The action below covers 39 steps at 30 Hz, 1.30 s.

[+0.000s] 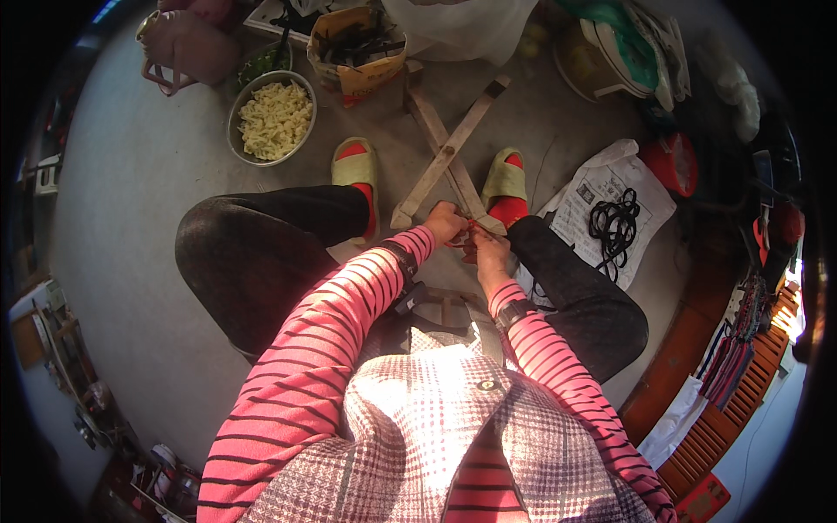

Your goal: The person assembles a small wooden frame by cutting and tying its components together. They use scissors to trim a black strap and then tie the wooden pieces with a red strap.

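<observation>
My left hand and my right hand meet just in front of my body, fingers closed and pinched together. Between them shows a speck of red, too small and too covered by the fingers to name. Right beside the fingertips is the near end of a crossed wooden frame, two pale bars joined in an X. Whether the hands touch the wood, I cannot tell. To the right, a coil of flat black cord lies on a printed white sack beside my knee.
Ahead on the left, a metal bowl holds pale yellow pieces. Behind it stand a pinkish jug and a carton of dark strips. A white plastic bag, a bucket and a red container stand farther right.
</observation>
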{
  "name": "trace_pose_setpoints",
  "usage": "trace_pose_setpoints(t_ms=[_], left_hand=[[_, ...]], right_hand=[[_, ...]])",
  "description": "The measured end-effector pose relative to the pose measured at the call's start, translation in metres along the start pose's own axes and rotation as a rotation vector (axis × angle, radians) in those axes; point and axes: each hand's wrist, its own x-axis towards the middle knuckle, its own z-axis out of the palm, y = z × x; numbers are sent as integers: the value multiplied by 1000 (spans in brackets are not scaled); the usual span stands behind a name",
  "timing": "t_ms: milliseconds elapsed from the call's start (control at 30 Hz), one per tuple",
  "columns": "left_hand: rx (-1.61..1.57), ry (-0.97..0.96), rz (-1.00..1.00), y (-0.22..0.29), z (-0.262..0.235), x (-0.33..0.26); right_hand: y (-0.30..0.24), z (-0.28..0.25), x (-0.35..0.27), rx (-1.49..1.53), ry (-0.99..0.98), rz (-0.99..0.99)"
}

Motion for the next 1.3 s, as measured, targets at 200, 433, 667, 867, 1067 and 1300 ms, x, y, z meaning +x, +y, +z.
trace_pose_setpoints(t_ms=[200, 433, 667, 867, 1067, 1300], left_hand=[[24, 25, 53, 0, 1, -1], [45, 30, 26, 6, 0, -7], [22, 8, 92, -6, 1, 1], [178, 58, 211, -13, 4, 6], [352, 135, 328, -4, 7, -13], [181, 88, 278, -10, 9, -11]], right_hand=[[5, -1, 3, -6, 11, -22], [4, -1, 2, 22, 2, 5], [5, 3, 6, 2, 47, 44], [4, 4, 11, 22, 74, 24], [4, 4, 13, -15, 91, 37], [5, 5, 14, -30, 106, 15]])
